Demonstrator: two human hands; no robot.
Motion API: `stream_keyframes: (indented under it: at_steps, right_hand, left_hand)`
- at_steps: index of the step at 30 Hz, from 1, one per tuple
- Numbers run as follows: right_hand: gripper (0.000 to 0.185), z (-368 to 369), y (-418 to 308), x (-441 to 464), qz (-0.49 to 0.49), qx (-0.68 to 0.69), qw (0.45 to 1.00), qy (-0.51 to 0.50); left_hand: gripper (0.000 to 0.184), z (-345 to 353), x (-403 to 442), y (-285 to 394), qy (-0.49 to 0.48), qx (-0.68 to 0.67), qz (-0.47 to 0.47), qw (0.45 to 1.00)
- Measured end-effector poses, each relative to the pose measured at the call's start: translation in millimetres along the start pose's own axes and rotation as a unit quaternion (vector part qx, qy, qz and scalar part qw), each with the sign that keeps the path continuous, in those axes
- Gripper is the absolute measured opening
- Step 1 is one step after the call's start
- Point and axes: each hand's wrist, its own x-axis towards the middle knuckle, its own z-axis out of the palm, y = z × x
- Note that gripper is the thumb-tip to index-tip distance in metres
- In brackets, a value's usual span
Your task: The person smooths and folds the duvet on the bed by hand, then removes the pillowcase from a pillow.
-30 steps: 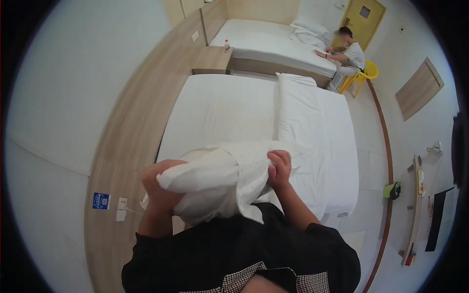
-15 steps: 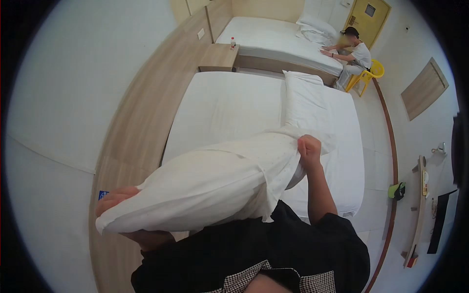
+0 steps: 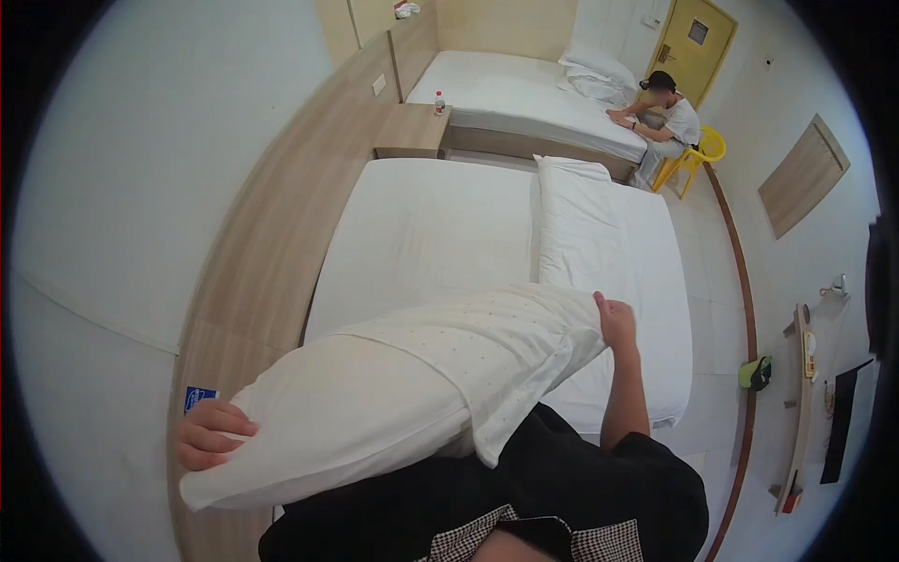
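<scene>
A plain white pillow stretches across the front of my body, over the near part of the bed. A white pillowcase with small dots covers its right part, and a loose flap hangs at the front. My left hand is closed on the pillow's left end, fingers on top and thumb hidden. With my right hand I grip the right end of the dotted pillowcase, pulled into folds.
The near bed has a white sheet and another white pillow. Beyond it stand a bedside table with a bottle, and a second bed. A person sits there on a yellow chair.
The pillow and both hands sit lower in view. My right hand has moved right, drawing the pillowcase end out, and my left fingers now show more clearly.
</scene>
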Motion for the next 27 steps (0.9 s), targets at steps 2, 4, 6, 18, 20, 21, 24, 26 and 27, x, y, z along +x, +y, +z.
stream_keyframes:
  at_steps: [2, 4, 6, 18, 20, 21, 24, 26, 27]
  right_hand:
    - [0.057, -25, -10, -1, -0.022, -0.042, 0.996, 0.079]
    - [0.053, -48, 0, 15, -0.048, -0.040, 0.981, 0.183]
    - [0.059, -64, 17, 37, -0.085, -0.024, 0.968, 0.233]
    - [0.036, -150, 47, 26, -0.031, 0.629, 0.724, 0.283]
    - [0.043, -166, 2, -25, -0.230, 0.731, 0.642, -0.014]
    - [0.047, -167, -7, -35, -0.257, 0.763, 0.590, -0.057]
    - [0.051, -165, -30, -58, -0.324, 0.818, 0.427, -0.211]
    - [0.050, -164, -49, -67, -0.359, 0.814, 0.389, -0.238]
    - [0.050, -167, -58, -73, -0.372, 0.805, 0.411, -0.211]
  left_hand:
    - [0.013, 8, -5, 1, 0.176, 0.046, 0.007, 0.983]
    - [0.024, 31, -10, 1, 0.456, 0.085, 0.008, 0.886]
    - [0.022, 17, -15, 0, 0.460, 0.129, -0.011, 0.878]
    - [0.028, -81, -76, -83, -0.194, -0.357, 0.045, 0.913]
    - [0.031, -57, -97, -113, -0.132, -0.402, 0.011, 0.906]
    - [0.032, -44, -104, -125, -0.082, -0.413, -0.003, 0.907]
    - [0.036, 2, -112, -146, 0.155, -0.411, -0.095, 0.893]
    - [0.039, 24, -114, -157, 0.286, -0.377, -0.177, 0.863]
    - [0.040, 32, -114, -161, 0.333, -0.362, -0.213, 0.844]
